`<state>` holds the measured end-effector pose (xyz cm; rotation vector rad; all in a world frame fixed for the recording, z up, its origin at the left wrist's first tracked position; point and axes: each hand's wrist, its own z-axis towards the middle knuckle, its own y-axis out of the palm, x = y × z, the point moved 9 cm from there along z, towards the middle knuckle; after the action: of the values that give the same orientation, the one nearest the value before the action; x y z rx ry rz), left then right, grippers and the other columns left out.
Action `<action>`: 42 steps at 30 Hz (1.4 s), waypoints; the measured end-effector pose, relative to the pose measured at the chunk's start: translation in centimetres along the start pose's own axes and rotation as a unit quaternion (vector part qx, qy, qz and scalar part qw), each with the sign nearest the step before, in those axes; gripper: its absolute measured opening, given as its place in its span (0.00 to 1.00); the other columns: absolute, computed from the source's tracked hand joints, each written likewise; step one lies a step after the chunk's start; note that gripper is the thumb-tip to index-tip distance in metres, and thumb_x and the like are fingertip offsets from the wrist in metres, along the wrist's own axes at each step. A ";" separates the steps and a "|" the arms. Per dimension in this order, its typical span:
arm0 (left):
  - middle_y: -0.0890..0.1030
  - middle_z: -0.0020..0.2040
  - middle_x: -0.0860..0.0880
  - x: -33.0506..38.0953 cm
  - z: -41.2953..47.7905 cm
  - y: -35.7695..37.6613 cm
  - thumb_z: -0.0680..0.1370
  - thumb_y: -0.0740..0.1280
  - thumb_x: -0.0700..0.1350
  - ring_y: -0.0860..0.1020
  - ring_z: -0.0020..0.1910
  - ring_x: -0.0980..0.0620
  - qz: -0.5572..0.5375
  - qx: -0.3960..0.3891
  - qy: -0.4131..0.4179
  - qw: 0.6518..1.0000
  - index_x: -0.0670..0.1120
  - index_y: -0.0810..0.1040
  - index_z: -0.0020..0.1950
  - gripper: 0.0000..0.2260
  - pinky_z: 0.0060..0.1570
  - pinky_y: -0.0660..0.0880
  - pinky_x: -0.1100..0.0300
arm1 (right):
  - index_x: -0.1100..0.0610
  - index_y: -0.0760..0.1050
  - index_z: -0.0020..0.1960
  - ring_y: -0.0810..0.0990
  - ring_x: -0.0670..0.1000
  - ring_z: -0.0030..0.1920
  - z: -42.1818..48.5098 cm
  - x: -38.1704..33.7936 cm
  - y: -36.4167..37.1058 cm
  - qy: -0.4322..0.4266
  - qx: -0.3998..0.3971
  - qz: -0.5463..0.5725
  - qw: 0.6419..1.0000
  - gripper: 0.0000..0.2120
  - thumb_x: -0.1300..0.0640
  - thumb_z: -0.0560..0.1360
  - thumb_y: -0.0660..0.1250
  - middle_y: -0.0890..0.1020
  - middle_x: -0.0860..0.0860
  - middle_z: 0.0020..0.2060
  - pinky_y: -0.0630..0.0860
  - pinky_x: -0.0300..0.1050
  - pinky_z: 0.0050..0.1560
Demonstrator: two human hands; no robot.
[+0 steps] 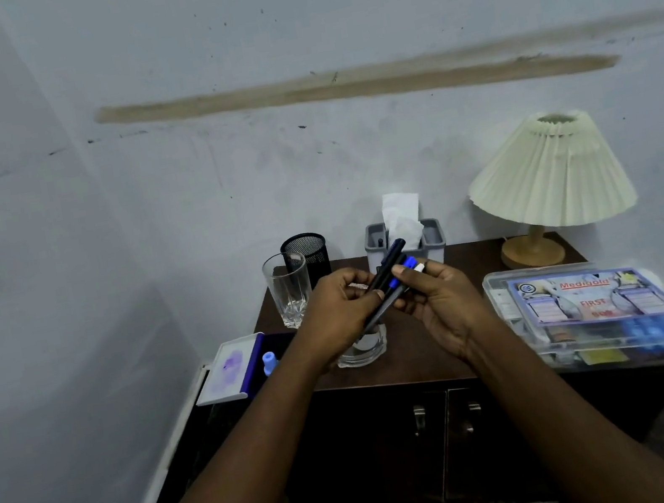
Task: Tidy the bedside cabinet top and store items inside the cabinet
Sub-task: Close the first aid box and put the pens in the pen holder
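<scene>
Above the dark wooden bedside cabinet (421, 337) both hands meet around a bundle of pens (391, 264), black ones and one with a blue cap. My left hand (338, 310) grips the lower ends of the pens. My right hand (440, 298) pinches their upper parts between thumb and fingers. A black mesh pen holder (309, 251) stands at the back left, behind a tall clear glass (288, 288). A glass ashtray (363, 350) sits under my left wrist, partly hidden.
A grey tissue holder (433, 233) stands at the back by the wall. A pleated cream lamp (548, 177) occupies the back right corner. A clear first-aid box (599, 315) overhangs the right edge. A purple open box (244, 366) overhangs the left edge. Two cabinet doors (447, 439) are closed.
</scene>
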<state>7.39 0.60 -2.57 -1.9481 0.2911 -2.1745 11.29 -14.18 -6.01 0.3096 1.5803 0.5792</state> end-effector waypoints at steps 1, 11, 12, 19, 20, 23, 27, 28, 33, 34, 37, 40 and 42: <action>0.86 0.39 0.42 -0.1 0.0 -0.1 0.78 0.71 0.45 0.86 0.36 0.41 0.000 -0.001 0.001 1.000 0.52 0.83 0.52 0.04 0.34 0.82 0.49 | 0.62 0.81 0.52 0.84 0.55 0.40 0.0 0.0 0.1 -0.002 -0.002 -0.002 1.000 0.13 0.61 0.70 0.76 0.84 0.62 0.46 0.81 0.44 0.37; 0.84 0.35 0.44 -0.7 -0.3 0.7 0.82 0.68 0.42 0.81 0.30 0.53 -0.094 -0.049 -0.074 0.992 0.37 0.83 0.59 0.10 0.31 0.79 0.62 | 0.63 0.80 0.49 0.82 0.55 0.40 0.6 0.1 0.0 -0.031 0.034 -0.026 0.999 0.06 0.64 0.73 0.74 0.82 0.62 0.44 0.81 0.46 0.38; 0.84 0.35 0.45 -0.9 -0.3 0.8 0.82 0.68 0.42 0.82 0.30 0.53 -0.098 -0.048 -0.080 0.991 0.37 0.83 0.59 0.11 0.31 0.80 0.62 | 0.63 0.80 0.49 0.82 0.55 0.40 0.7 0.1 -0.1 -0.033 0.039 -0.028 0.998 0.06 0.64 0.73 0.74 0.83 0.62 0.44 0.81 0.45 0.37; 0.85 0.41 0.39 -1.3 -0.2 0.1 0.80 0.70 0.40 0.82 0.34 0.49 -0.079 -0.059 -0.067 0.993 0.39 0.85 0.58 0.09 0.37 0.81 0.58 | 0.64 0.81 0.49 0.83 0.55 0.39 1.1 0.3 0.2 -0.034 0.007 -0.064 0.997 0.15 0.57 0.66 0.78 0.85 0.61 0.43 0.80 0.44 0.35; 0.85 0.41 0.40 -1.2 -0.1 -0.1 0.80 0.71 0.39 0.82 0.34 0.49 -0.076 -0.055 -0.062 0.994 0.40 0.85 0.58 0.09 0.37 0.81 0.58 | 0.64 0.81 0.49 0.83 0.55 0.38 1.1 0.2 0.4 -0.036 -0.002 -0.078 0.996 0.17 0.57 0.65 0.79 0.85 0.61 0.42 0.80 0.44 0.35; 0.87 0.44 0.40 -0.8 0.3 -0.7 0.79 0.71 0.37 0.82 0.37 0.51 -0.074 -0.032 -0.047 0.996 0.40 0.86 0.57 0.08 0.36 0.80 0.61 | 0.63 0.81 0.49 0.83 0.56 0.37 1.5 -0.6 1.3 -0.041 -0.013 -0.114 0.993 0.18 0.56 0.63 0.79 0.85 0.62 0.42 0.80 0.44 0.34; 0.87 0.47 0.40 0.5 1.2 -1.8 0.79 0.71 0.36 0.85 0.43 0.46 -0.120 -0.009 -0.022 0.992 0.39 0.84 0.60 0.10 0.43 0.83 0.55 | 0.61 0.80 0.48 0.83 0.57 0.38 3.4 -2.8 4.0 -0.041 -0.048 -0.144 0.988 0.12 0.61 0.68 0.78 0.85 0.59 0.41 0.80 0.47 0.36; 0.87 0.48 0.41 1.2 1.6 -2.5 0.79 0.71 0.37 0.86 0.45 0.45 -0.118 0.003 -0.010 0.993 0.40 0.84 0.61 0.10 0.45 0.83 0.53 | 0.59 0.80 0.48 0.83 0.58 0.39 4.0 -3.6 5.1 -0.046 -0.057 -0.150 0.986 0.09 0.63 0.69 0.77 0.85 0.59 0.41 0.81 0.49 0.36; 0.87 0.43 0.47 7.7 6.8 -9.0 0.77 0.73 0.38 0.85 0.39 0.50 0.011 0.085 0.102 0.991 0.45 0.86 0.57 0.10 0.44 0.81 0.54 | 0.56 0.80 0.52 0.86 0.58 0.44 8.3 -9.9 12.8 -0.160 -0.123 -0.207 0.957 0.09 0.64 0.73 0.74 0.86 0.60 0.48 0.81 0.49 0.39; 0.87 0.42 0.46 8.5 8.2 -10.4 0.77 0.73 0.38 0.84 0.37 0.50 0.028 0.101 0.111 0.988 0.44 0.86 0.56 0.09 0.43 0.80 0.53 | 0.57 0.80 0.55 0.86 0.59 0.47 9.5 -10.8 14.5 -0.184 -0.137 -0.227 0.947 0.10 0.64 0.74 0.73 0.85 0.61 0.51 0.81 0.48 0.41; 0.87 0.46 0.41 8.2 12.3 -13.5 0.76 0.73 0.35 0.85 0.43 0.45 0.047 0.117 0.098 0.987 0.40 0.85 0.56 0.09 0.46 0.82 0.48 | 0.59 0.78 0.61 0.85 0.58 0.50 13.1 -11.3 18.0 -0.243 -0.147 -0.332 0.900 0.14 0.62 0.76 0.72 0.84 0.59 0.52 0.81 0.44 0.41; 0.85 0.52 0.37 4.8 15.3 -14.4 0.76 0.73 0.32 0.85 0.49 0.42 0.029 0.086 0.065 0.994 0.35 0.83 0.59 0.12 0.48 0.83 0.56 | 0.58 0.79 0.60 0.83 0.55 0.49 16.6 -8.5 18.7 -0.246 -0.143 -0.390 0.876 0.13 0.63 0.76 0.72 0.83 0.56 0.51 0.81 0.49 0.48; 0.85 0.53 0.36 2.0 16.6 -14.6 0.75 0.73 0.31 0.84 0.51 0.45 0.033 0.079 0.054 0.995 0.33 0.82 0.59 0.13 0.46 0.80 0.65 | 0.58 0.79 0.59 0.83 0.54 0.48 18.3 -5.6 17.8 -0.213 -0.144 -0.379 0.889 0.12 0.64 0.76 0.71 0.84 0.57 0.50 0.81 0.48 0.46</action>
<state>23.37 13.91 5.27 -1.7182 0.1921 -2.1913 27.31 0.96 8.11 -0.3856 1.0442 0.1056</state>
